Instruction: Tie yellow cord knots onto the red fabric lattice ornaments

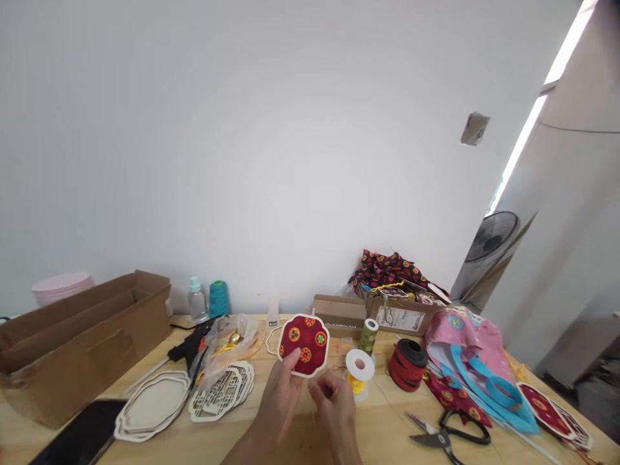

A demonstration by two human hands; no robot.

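Brown cardboard forms the long open box (87, 349) standing well to the left of the red patterned plaque (310, 336). Nearer the plaque on that same side, and closer to the person than it, lie pale wavy-edged blanks (152, 403), then a heap of lattice cutouts (220, 395); a teal thread cone (219, 300) stands to its left, farther back. The left hand (281, 391) grips the plaque by its lower left part, thumb across the front, holding it up above the table (382, 426). Just below the plaque's right side, the right hand (334, 402) has its fingers curled in and thumb closed against the forefinger; whether anything thin is pinched there, I cannot tell. Right of the plaque stands a white spool (359, 366) with yellow thread, followed by a red roll (407, 366); black-handled scissors (443, 438) lie farther right and nearer the person, and a pink bag (467, 342) is well to its right.
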